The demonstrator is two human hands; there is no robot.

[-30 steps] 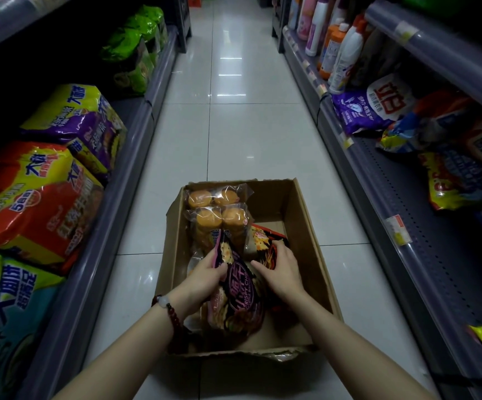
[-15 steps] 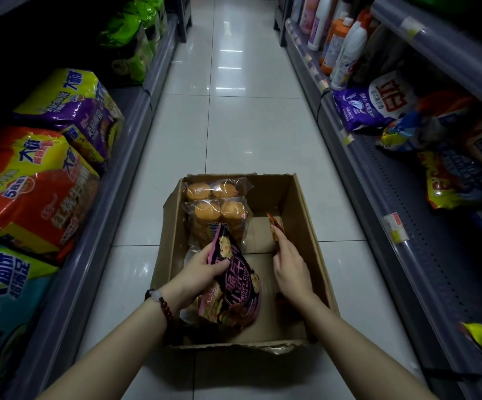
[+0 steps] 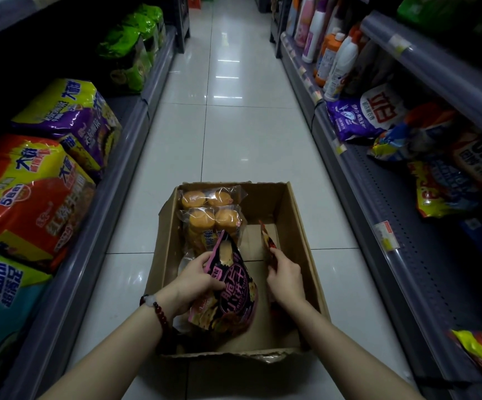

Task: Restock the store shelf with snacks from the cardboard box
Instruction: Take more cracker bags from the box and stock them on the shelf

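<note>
Cardboard box [image 3: 297, 223] on the floor between two shelves, left hand [image 3: 198, 280] gripping a pink snack bag [image 3: 231, 295] inside the box, right hand [image 3: 286, 277] pinching a red snack bag [image 3: 267, 239], cake packs [image 3: 211, 210] at the back

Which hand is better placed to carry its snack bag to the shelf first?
Probably the right hand: its red bag stands upright near the cardboard box wall beside the right shelf. The left hand grips the pink bag.

Bare cardboard shows in the cardboard box's [image 3: 297, 215] right half; bun packs [image 3: 212, 210] fill its far-left corner. Tiled floor [image 3: 248, 134] lies open between packed shelves.
</note>
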